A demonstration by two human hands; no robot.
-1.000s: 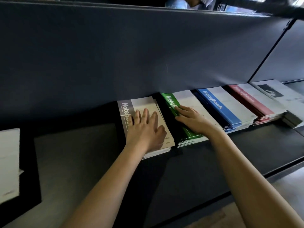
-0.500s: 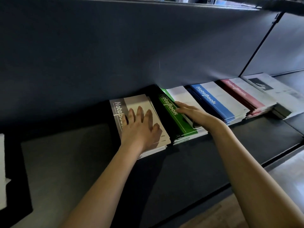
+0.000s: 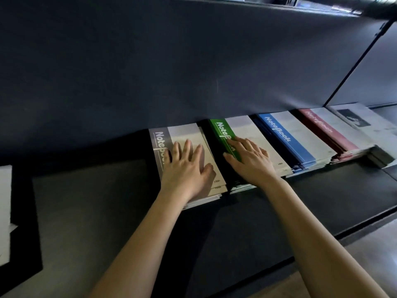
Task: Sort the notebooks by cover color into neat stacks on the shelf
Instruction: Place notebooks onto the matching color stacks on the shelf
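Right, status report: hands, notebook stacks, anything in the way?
Left hand flat on grey stack. Right hand flat on green stack. Blue stack, red stack to the right. Nothing blocking.

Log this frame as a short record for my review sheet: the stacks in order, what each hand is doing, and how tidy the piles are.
stacks, left to right: grey stack, green stack, blue stack, red stack
surface: dark shelf
left hand: flat on the grey stack
right hand: flat on the green stack, fingertips on its green band
grip: none, fingers straight
tidiness: grey stack's lower covers stick out at the front
other: printed sheets far right
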